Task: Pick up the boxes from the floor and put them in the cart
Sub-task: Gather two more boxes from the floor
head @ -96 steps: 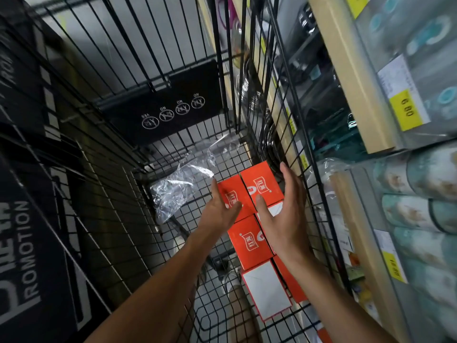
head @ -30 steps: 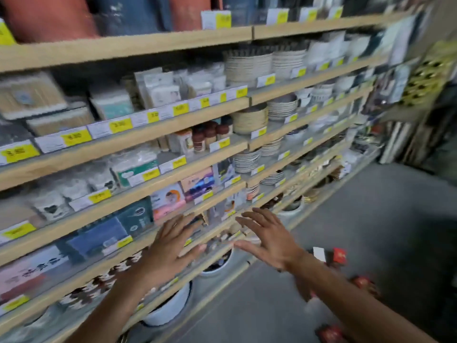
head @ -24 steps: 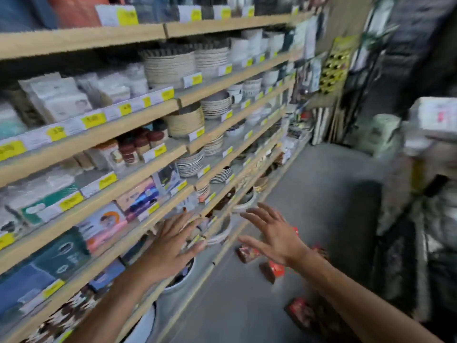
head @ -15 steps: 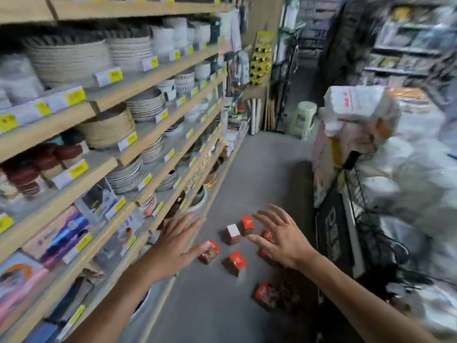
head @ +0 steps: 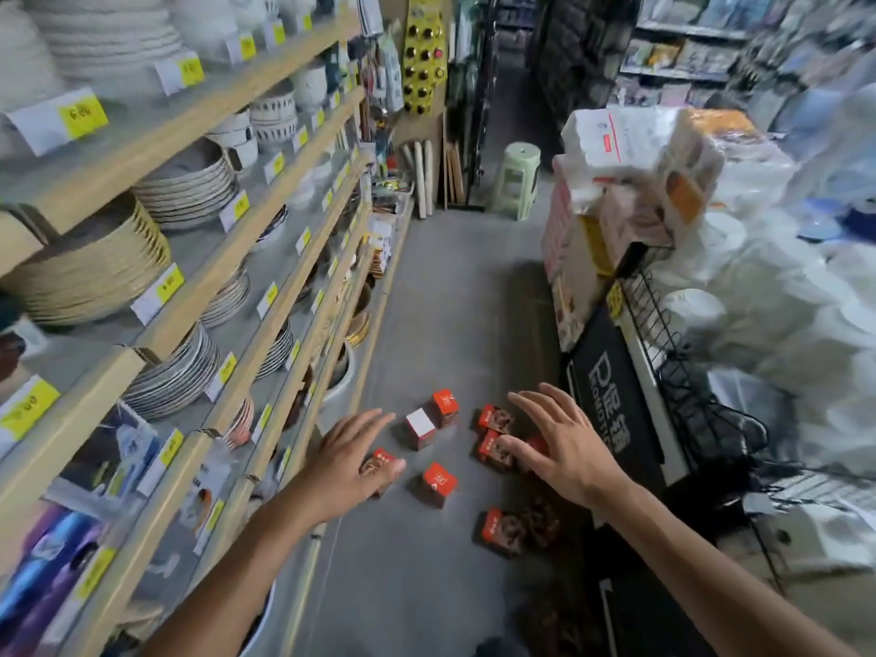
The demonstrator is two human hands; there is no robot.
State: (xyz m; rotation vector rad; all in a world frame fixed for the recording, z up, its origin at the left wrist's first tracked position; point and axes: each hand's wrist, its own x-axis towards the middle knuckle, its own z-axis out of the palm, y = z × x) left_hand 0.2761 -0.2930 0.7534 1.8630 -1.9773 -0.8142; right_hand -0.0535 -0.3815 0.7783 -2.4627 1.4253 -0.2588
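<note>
Several small orange-red boxes (head: 440, 483) lie scattered on the grey aisle floor, one showing a white face (head: 420, 426). My left hand (head: 348, 459) hovers with spread fingers above the left-most box (head: 379, 462). My right hand (head: 561, 441) reaches out, fingers spread, above a cluster of boxes (head: 493, 445). Neither hand holds anything. Another box (head: 500, 531) lies nearer to me. No cart that I was loading shows in this view.
Wooden shelves (head: 227, 258) with stacked plates and baskets run along the left. A black wire promotion bin (head: 635, 400) piled with white bags stands at the right. A green plastic stool (head: 516, 180) stands far down the aisle.
My view swung from inside the cart, past the shelves, down to the aisle floor. Both hands left the boxes in the cart and now stretch out over the boxes on the floor.
</note>
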